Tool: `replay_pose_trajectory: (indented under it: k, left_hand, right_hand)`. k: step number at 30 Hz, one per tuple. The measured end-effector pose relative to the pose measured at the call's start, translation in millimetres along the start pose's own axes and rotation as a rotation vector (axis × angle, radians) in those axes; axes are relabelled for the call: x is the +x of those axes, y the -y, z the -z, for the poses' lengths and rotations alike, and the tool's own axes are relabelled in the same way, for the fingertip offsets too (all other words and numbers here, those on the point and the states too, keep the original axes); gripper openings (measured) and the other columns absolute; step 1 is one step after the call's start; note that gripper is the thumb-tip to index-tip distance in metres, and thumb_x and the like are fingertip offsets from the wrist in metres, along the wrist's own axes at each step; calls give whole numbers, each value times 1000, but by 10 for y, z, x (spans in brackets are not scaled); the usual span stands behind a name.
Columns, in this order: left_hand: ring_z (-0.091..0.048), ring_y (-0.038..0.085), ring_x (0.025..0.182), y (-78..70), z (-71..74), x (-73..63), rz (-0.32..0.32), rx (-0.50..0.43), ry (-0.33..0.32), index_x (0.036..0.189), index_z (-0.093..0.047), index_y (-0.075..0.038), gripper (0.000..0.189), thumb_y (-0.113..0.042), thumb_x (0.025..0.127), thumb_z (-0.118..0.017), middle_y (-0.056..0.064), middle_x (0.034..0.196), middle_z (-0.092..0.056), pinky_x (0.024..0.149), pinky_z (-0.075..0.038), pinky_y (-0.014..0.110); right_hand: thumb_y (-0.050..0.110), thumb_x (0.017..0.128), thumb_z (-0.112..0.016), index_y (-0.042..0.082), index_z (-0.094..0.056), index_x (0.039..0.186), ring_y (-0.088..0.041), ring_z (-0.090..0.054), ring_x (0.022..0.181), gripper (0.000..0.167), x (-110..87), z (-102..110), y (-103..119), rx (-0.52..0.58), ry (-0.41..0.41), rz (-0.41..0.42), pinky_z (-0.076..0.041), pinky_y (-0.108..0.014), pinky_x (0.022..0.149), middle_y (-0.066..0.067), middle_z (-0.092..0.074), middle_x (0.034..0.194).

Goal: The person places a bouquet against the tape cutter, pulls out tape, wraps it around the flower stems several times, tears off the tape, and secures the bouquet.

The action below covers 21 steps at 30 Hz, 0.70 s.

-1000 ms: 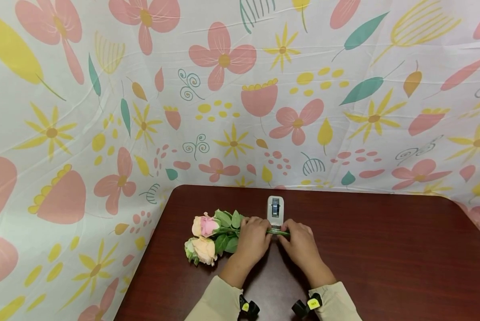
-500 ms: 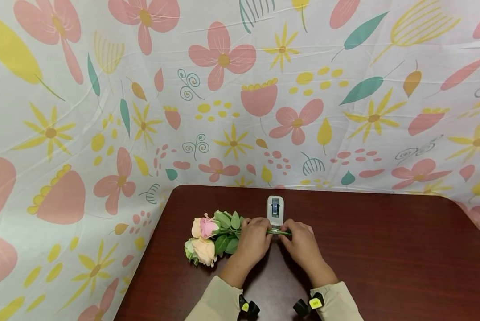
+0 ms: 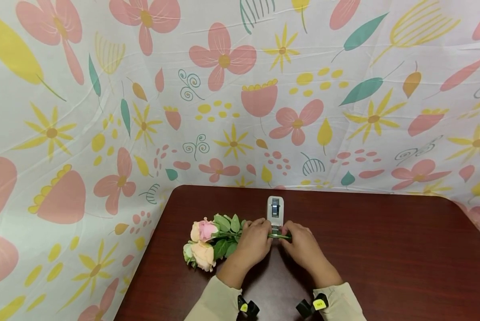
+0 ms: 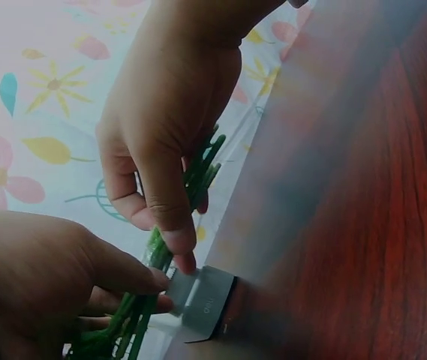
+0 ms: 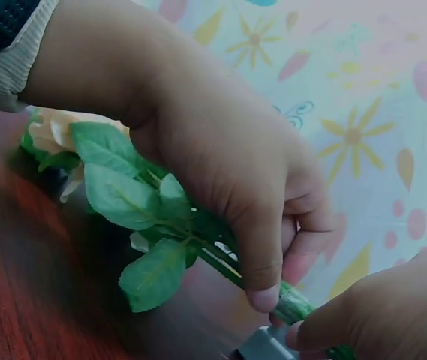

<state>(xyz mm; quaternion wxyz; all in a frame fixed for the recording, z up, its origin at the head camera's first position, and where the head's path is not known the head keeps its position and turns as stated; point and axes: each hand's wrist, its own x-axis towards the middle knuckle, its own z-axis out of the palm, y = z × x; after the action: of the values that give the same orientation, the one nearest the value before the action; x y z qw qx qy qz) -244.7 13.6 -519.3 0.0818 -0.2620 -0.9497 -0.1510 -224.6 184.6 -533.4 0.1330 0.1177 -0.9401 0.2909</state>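
A bunch of artificial roses lies with its heads to the left, a pink rose [image 3: 207, 229] and a peach rose [image 3: 203, 255] among them, above green leaves [image 5: 121, 196]. Its green stems [image 4: 202, 169] run sideways between both hands. My left hand [image 3: 254, 240] grips the stems just below the leaves. Toward the cut ends, my right hand [image 3: 302, 246] pinches them between thumb and fingers. Clear shiny tape [image 5: 294, 301] wraps the stems between the hands. Directly behind them stands a grey-white tape dispenser [image 3: 275, 210], its front end close to the stems.
The dark red-brown wooden table [image 3: 384, 249] extends to the right of the hands. A cloth with a flower print [image 3: 324, 133] hangs along its back and left edges. Cameras are strapped near both sleeve cuffs [image 3: 340, 298].
The rose heads and stems have shifted slightly toward the person, and the stems have turned a little. The right wrist has moved slightly right. The dispenser has stayed put.
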Motion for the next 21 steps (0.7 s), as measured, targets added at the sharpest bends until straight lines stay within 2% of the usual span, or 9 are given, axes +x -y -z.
replay_pose_trajectory:
  k: [5,8,12,15,17,21]
  left_hand:
    - [-60,22,130,-5,48,-11,-18,-13,30,88,-58,-16,17,-19,91,-74,-2,89,-74,100,-45,48]
    - [-58,23,133,-6,70,-14,-14,-30,70,89,-57,-16,17,-19,91,-74,-2,88,-73,102,-45,48]
    - [-54,24,137,9,78,-19,-12,-51,129,88,-54,-17,19,-18,91,-73,-2,85,-71,104,-44,49]
    - [-52,25,139,20,81,-22,-18,-65,154,86,-52,-16,21,-18,91,-72,-2,84,-69,106,-44,48]
    - [-50,26,141,25,90,-23,-20,-87,171,86,-51,-16,21,-17,91,-71,-1,85,-69,107,-43,48]
    - [-45,28,146,28,130,-26,-21,-133,222,85,-50,-17,21,-16,91,-70,-2,84,-67,111,-41,49]
  right_hand:
    - [7,81,-80,16,-55,84,-14,-58,75,28,4,43,20,27,66,-26,-47,-33,71,-2,-68,90]
    - [6,82,-78,16,-54,84,-11,-58,74,26,12,59,25,54,121,-54,-46,-28,68,-6,-72,101]
    - [4,82,-75,14,-51,83,-12,-63,78,26,16,74,30,99,181,-71,-48,-28,70,-14,-73,117]
    - [2,81,-73,14,-50,82,-12,-63,83,26,11,95,33,120,204,-59,-47,-27,70,-15,-73,116]
    - [2,81,-72,13,-50,83,-13,-62,78,25,5,108,33,133,223,-54,-46,-26,69,-13,-72,110]
    - [3,80,-74,15,-50,81,-12,-61,81,27,-8,131,34,128,234,-37,-45,-25,69,-10,-72,107]
